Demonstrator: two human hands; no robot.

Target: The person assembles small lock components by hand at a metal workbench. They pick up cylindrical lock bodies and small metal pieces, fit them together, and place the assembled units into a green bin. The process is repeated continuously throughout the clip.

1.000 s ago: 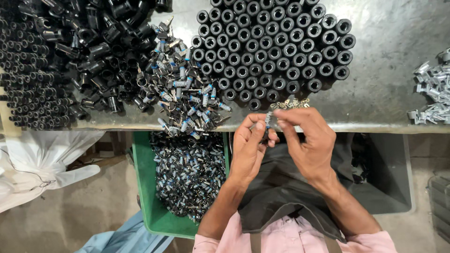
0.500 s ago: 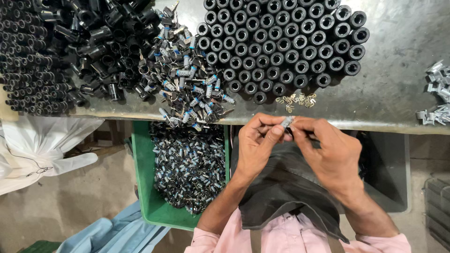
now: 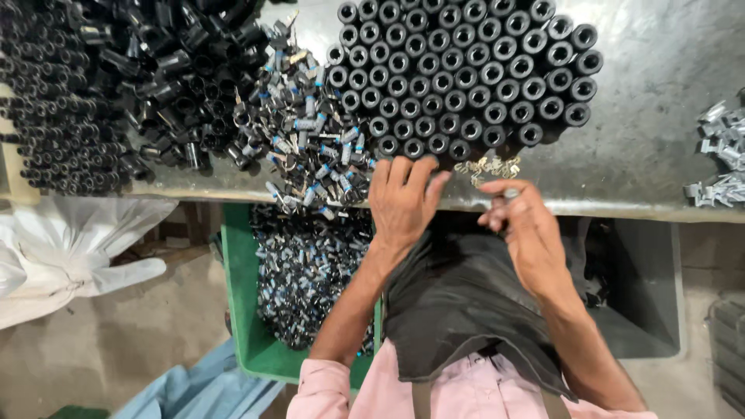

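My left hand (image 3: 400,203) lies at the table's front edge with its fingers spread, its fingertips at the rim of a heap of small metal parts with blue sleeves (image 3: 306,136). My right hand (image 3: 521,226) is to the right of it, its fingertips pinched on a small grey metal piece (image 3: 510,192). Just beyond that hand, several tiny brass-coloured pieces (image 3: 489,165) lie on the table. Behind them stands a tight block of upright black tubes (image 3: 466,70).
Loose black tubes (image 3: 109,85) are heaped at the table's left. A green crate (image 3: 239,310) below the edge holds more small parts. A dark cloth (image 3: 458,299) covers my lap. Grey metal clips (image 3: 722,159) lie far right, a dark bin (image 3: 656,299) sits below them, and a white bag (image 3: 70,240) lies left.
My hands were joined over a small piece at the table edge. The left hand has now moved left with its fingers spread toward the heap, while the right hand keeps the piece.
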